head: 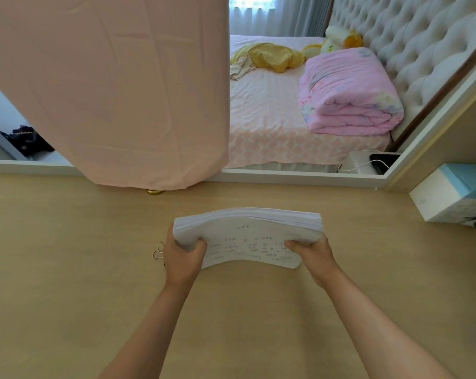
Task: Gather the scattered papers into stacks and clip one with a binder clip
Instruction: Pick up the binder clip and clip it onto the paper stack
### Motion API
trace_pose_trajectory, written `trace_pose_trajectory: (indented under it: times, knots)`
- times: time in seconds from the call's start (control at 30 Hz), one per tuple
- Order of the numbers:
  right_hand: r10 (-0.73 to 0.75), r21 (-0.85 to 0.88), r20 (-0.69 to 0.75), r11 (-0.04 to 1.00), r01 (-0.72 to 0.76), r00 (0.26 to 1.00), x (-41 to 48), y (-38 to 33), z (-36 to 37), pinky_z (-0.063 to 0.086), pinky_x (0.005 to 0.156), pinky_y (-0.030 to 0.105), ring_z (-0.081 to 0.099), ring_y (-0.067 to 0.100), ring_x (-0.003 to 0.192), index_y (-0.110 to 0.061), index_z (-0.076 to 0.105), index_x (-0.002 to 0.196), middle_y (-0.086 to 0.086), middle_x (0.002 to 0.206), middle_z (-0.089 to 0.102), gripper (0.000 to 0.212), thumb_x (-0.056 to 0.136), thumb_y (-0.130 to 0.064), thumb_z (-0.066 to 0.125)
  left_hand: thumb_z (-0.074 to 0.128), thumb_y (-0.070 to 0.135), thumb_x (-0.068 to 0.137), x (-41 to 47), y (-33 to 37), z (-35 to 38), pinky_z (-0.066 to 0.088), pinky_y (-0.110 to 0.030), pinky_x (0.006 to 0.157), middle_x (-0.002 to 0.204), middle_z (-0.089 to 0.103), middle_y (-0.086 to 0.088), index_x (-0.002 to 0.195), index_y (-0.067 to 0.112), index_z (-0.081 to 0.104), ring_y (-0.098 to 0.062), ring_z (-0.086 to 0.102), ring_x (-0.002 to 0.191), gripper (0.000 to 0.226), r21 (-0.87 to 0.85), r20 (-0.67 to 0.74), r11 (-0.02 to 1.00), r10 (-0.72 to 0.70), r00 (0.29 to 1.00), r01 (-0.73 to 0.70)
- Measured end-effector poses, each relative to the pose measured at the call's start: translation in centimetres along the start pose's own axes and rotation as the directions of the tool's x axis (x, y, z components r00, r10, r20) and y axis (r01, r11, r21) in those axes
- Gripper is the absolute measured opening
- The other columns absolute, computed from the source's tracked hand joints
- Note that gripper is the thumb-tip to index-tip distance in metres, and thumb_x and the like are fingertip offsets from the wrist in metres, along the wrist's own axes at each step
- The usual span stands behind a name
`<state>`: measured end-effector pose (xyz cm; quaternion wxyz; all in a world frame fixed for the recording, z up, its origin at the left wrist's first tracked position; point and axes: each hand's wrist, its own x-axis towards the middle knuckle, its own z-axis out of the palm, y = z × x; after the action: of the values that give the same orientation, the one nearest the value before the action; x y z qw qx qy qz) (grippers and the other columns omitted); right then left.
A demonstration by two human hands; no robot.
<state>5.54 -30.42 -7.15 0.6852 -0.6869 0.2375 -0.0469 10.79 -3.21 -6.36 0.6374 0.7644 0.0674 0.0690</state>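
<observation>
Gripping the paper stack at both ends, left hand and right hand each have a thumb clamped on top, probably to square up the edges. The binder clip sits on the desk just outside the left hand, I'd guess so it's handy for clipping.

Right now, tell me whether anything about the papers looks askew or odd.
The paper stack bows in the middle, gripped at its ends by the left hand and right hand, and its right edge fans out unevenly. The binder clip lies unused on the table beside the left hand.
</observation>
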Motion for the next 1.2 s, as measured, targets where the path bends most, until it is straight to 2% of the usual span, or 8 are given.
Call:
trace_pose_trajectory:
  times: [0.33, 0.43, 0.5, 0.67, 0.87, 1.0, 1.1, 1.2]
  knots:
    - [-0.008, -0.034, 0.078, 0.999, 0.011, 0.997, -0.3, -0.2, -0.5, 0.056, 0.09, 0.041, 0.07, 0.021, 0.103, -0.017, 0.071, 0.107, 0.004, 0.105, 0.076, 0.034, 0.08, 0.002, 0.077, 0.068, 0.022, 0.068, 2.2, 3.5, -3.6, 0.05, -0.032, 0.08, 0.109, 0.064, 0.017, 0.116, 0.031, 0.056, -0.002, 0.06, 0.099, 0.05, 0.209, 0.211, 0.96, 0.142, 0.967, -0.187]
    - [0.007, -0.041, 0.088, 0.999, -0.004, 0.996, -0.4, -0.7, -0.5, 0.056, 0.092, 0.04, 0.07, 0.021, 0.103, -0.017, 0.071, 0.106, 0.003, 0.103, 0.076, 0.034, 0.079, 0.002, 0.078, 0.068, 0.036, 0.067, 3.5, 7.5, -3.0, 0.034, -0.04, 0.11, 0.139, 0.049, 0.012, 0.142, 0.026, 0.041, -0.01, 0.046, 0.127, 0.08, 0.478, 0.412, 0.599, 0.493, 0.766, -0.643]
    - [0.01, -0.06, 0.1, 0.998, -0.004, 0.995, -0.4, -0.9, -0.6, 0.056, 0.092, 0.039, 0.07, 0.02, 0.102, -0.018, 0.071, 0.106, 0.003, 0.103, 0.076, 0.034, 0.079, 0.001, 0.078, 0.063, 0.044, 0.069, 2.7, 10.0, 0.5, 0.03, -0.043, 0.114, 0.143, 0.046, 0.009, 0.146, 0.025, 0.037, -0.014, 0.042, 0.13, 0.083, 0.446, 0.657, 0.424, 0.443, 0.61, -0.788]
    - [0.007, -0.06, 0.138, 0.998, 0.001, 0.99, -0.5, -1.3, -1.0, 0.056, 0.089, 0.034, 0.07, 0.021, 0.103, -0.019, 0.07, 0.108, 0.004, 0.104, 0.076, 0.036, 0.079, 0.002, 0.078, 0.054, 0.034, 0.078, 2.1, 9.0, 5.2, 0.037, -0.029, 0.06, 0.083, 0.058, 0.007, 0.098, 0.023, 0.052, -0.015, 0.055, 0.07, 0.023, 0.424, 0.858, 0.168, 0.242, 0.454, -0.89]
    - [0.026, -0.085, 0.123, 0.996, -0.015, 0.992, -0.3, -1.8, -0.9, 0.054, 0.092, 0.038, 0.068, 0.024, 0.106, -0.023, 0.071, 0.102, 0.003, 0.103, 0.076, 0.035, 0.078, 0.003, 0.078, 0.046, 0.032, 0.085, 4.0, 7.5, 1.2, 0.027, -0.027, 0.047, 0.075, 0.051, 0.007, 0.091, 0.022, 0.046, -0.014, 0.049, 0.057, 0.012, 0.393, 0.877, 0.088, 0.263, 0.401, -0.915]
    - [-0.161, -0.231, -0.168, 0.966, 0.119, 0.973, -1.4, -3.5, 0.1, 0.049, 0.088, 0.032, 0.06, 0.031, 0.112, -0.024, 0.061, 0.107, 0.003, 0.11, 0.065, 0.042, 0.075, 0.003, 0.069, 0.047, 0.025, 0.084, 4.2, 7.5, 1.8, 0.025, -0.027, 0.042, 0.069, 0.048, 0.005, 0.086, 0.017, 0.046, -0.015, 0.045, 0.05, 0.008, 0.393, 0.885, 0.076, 0.238, 0.399, -0.917]
    - [-0.739, -0.665, -0.11, 0.552, 0.503, 0.665, -3.5, -6.4, 2.0, 0.036, 0.108, 0.039, 0.047, 0.027, 0.123, -0.011, 0.055, 0.126, 0.007, 0.127, 0.052, 0.06, 0.069, 0.001, 0.067, 0.052, 0.023, 0.083, 4.3, 7.7, 1.9, 0.015, -0.025, 0.04, 0.066, 0.042, 0.006, 0.086, 0.016, 0.047, -0.015, 0.038, 0.047, 0.009, 0.398, 0.886, 0.082, 0.222, 0.406, -0.914]
    - [-0.668, -0.712, 0.483, 0.077, 0.698, 0.566, -4.4, -8.9, 5.7, 0.028, 0.116, 0.045, 0.045, 0.022, 0.125, -0.014, 0.053, 0.133, 0.002, 0.13, 0.052, 0.067, 0.07, -0.027, 0.073, 0.056, 0.025, 0.077, 4.5, 7.7, 1.8, 0.012, -0.021, 0.039, 0.061, 0.048, 0.006, 0.087, 0.015, 0.054, -0.012, 0.033, 0.04, 0.014, 0.372, 0.899, 0.078, 0.219, 0.379, -0.925]
